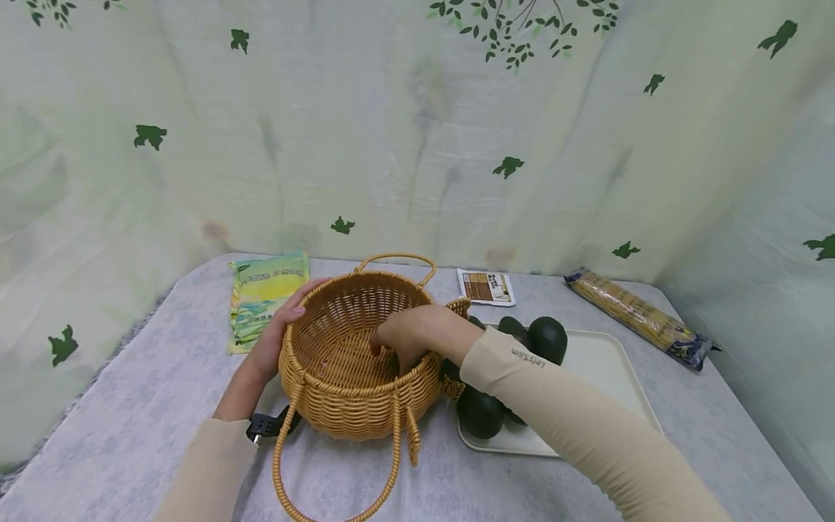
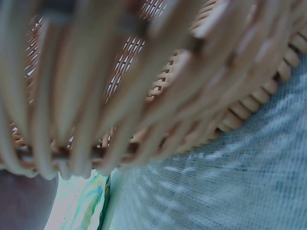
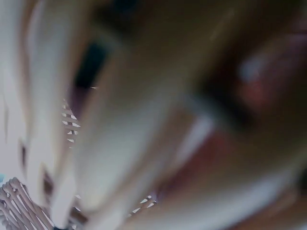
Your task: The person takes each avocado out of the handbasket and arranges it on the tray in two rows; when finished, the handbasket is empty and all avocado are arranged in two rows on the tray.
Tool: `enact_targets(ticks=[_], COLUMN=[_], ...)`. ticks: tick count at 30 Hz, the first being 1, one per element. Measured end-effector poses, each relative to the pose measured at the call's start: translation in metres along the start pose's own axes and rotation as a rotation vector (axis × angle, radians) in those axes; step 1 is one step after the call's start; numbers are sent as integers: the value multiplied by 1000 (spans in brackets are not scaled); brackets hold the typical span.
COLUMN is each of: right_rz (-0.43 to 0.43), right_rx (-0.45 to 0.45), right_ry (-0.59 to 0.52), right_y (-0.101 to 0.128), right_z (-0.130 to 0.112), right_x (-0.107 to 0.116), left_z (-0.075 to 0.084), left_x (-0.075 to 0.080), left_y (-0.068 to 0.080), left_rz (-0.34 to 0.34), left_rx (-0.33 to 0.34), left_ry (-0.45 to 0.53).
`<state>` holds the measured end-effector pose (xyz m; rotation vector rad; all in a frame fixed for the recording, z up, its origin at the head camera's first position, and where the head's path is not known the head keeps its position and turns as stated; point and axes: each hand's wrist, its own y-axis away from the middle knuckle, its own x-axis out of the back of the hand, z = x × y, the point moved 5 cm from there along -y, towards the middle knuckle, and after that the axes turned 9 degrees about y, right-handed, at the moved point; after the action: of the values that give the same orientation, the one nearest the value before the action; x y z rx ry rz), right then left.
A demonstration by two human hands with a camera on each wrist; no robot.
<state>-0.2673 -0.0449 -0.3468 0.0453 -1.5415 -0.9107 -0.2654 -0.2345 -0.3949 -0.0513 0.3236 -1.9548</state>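
A round wicker basket (image 1: 365,402) stands upright on the table, its front handle hanging down towards me and its back handle raised. My left hand (image 1: 277,333) holds the basket's left side, thumb at the rim and fingers along the outer wall. Over the right rim, my right hand (image 1: 424,333) reaches down inside, fingers curled. A dark avocado (image 1: 393,362) shows partly beneath those fingers, mostly hidden by the hand. Several more dark avocados (image 1: 546,339) lie on a white tray (image 1: 603,362) to the right, partly behind my right sleeve. Blurred weave (image 3: 124,120) fills the right wrist view.
A yellow-green packet (image 1: 267,290) lies left of the basket. Behind it are a small brown-and-white packet (image 1: 485,288) and, at the far right, a long clear-and-blue pack (image 1: 636,315). A printed curtain (image 1: 391,145) hangs along the table's back edge.
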Motion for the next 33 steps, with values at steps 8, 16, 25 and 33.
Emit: enact_targets(ticks=[8,16,25,33], right_rz=[49,123,65,172], right_rx=[34,133,95,167], right_ry=[-47,-115,-92,-132], right_y=[-1,-1,0,2], right_z=[1,-1,-2,-2], right_x=[0,2,-1,4], left_z=[1,2,0,0], left_x=[0,1,1,1], left_y=[0,1,-1,0], left_rz=[4,17,9,12], left_rx=[-1,1,-1,9], left_ry=[3,7,5,6])
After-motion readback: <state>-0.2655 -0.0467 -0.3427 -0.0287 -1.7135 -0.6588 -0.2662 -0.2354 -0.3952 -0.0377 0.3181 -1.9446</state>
